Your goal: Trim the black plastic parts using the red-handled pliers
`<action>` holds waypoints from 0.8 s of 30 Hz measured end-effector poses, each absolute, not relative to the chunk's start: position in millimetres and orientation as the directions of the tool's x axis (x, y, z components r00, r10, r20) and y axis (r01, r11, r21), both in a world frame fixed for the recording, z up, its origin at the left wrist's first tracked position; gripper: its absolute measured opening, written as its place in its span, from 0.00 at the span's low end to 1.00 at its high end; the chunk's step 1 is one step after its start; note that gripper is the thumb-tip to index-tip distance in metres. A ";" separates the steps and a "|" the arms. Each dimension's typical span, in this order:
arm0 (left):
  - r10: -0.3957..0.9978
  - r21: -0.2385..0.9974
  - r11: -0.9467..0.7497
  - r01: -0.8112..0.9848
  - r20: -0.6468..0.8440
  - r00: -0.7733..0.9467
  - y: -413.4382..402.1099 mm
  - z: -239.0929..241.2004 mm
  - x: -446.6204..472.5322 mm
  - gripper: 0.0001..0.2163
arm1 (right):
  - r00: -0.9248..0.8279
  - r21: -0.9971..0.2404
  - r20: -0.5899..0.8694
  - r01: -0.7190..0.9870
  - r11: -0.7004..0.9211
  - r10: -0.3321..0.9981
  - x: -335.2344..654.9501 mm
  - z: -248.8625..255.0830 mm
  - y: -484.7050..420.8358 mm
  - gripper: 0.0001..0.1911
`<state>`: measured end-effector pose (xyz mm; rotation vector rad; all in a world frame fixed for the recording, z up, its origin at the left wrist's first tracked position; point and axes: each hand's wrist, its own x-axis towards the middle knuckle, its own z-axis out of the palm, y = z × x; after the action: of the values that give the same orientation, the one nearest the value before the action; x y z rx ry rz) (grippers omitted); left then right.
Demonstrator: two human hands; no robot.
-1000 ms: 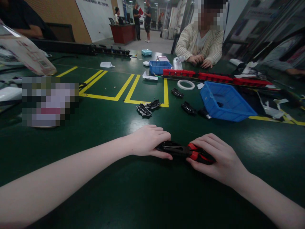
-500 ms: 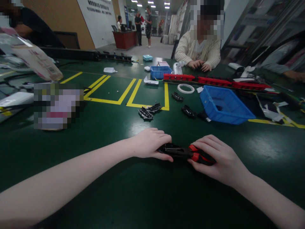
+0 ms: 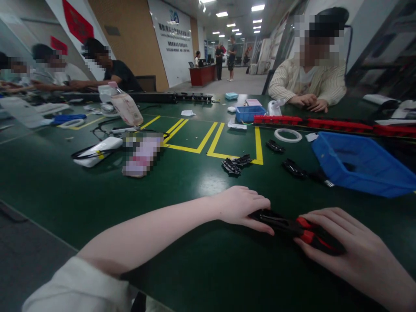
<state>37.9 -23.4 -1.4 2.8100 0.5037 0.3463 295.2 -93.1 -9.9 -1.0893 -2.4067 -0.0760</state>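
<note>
A black and red elongated part (image 3: pixel 290 226) lies on the dark green table (image 3: pixel 195 260) close in front of me. My left hand (image 3: pixel 242 206) rests palm-down over its black left end, fingers curled onto it. My right hand (image 3: pixel 354 251) covers the red right end, fingers bent around it. Both hands press the part against the table. What lies under the palms is hidden.
Several small black parts (image 3: pixel 235 164) lie beyond my hands near yellow floor-tape lines (image 3: pixel 211 143). A blue bin (image 3: pixel 360 162) stands at right, with a white ring (image 3: pixel 287 135), a small blue tray (image 3: pixel 248 113) and long red strips (image 3: pixel 338 125) behind. A person in a striped top (image 3: pixel 308 86) sits opposite; others sit at left.
My head has turned left and lifted, so more of the left side of the table and seated people show. Both hands stay on the black and red part.
</note>
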 end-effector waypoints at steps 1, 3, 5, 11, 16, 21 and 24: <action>0.364 0.298 -0.906 0.299 0.192 0.911 -23.5 -1.3 37.9 0.19 | -0.556 -0.151 0.445 0.726 0.671 0.702 294.9 -10.5 -93.2 0.17; 0.355 0.297 -0.910 0.290 0.196 0.914 -23.9 -1.0 37.9 0.19 | -0.552 -0.164 0.422 0.734 0.659 0.719 293.7 -10.9 -93.5 0.17; 0.353 0.293 -0.911 0.289 0.192 0.916 -24.2 -0.9 38.2 0.19 | -0.546 -0.179 0.419 0.733 0.656 0.725 292.6 -10.5 -93.4 0.17; 0.335 0.307 -0.913 0.268 0.194 0.922 -23.1 -1.6 38.5 0.19 | -0.536 -0.149 0.447 0.745 0.650 0.716 294.4 -12.2 -92.8 0.15; 0.325 0.325 -0.913 0.245 0.222 0.919 -22.3 -2.8 38.0 0.19 | -0.533 -0.155 0.443 0.746 0.648 0.720 297.0 -15.5 -92.3 0.18; 0.336 0.335 -0.905 0.263 0.183 0.924 -23.1 -1.1 38.1 0.18 | -0.534 -0.145 0.458 0.744 0.652 0.711 297.4 -14.9 -91.7 0.19; 0.337 0.339 -0.904 0.262 0.187 0.923 -23.2 -1.0 37.8 0.19 | -0.524 -0.162 0.461 0.744 0.648 0.716 297.8 -14.7 -92.6 0.20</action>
<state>37.8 -23.2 -1.0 2.7718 0.4430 0.3482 297.8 -92.6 -14.7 -1.1390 -2.3746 -0.0748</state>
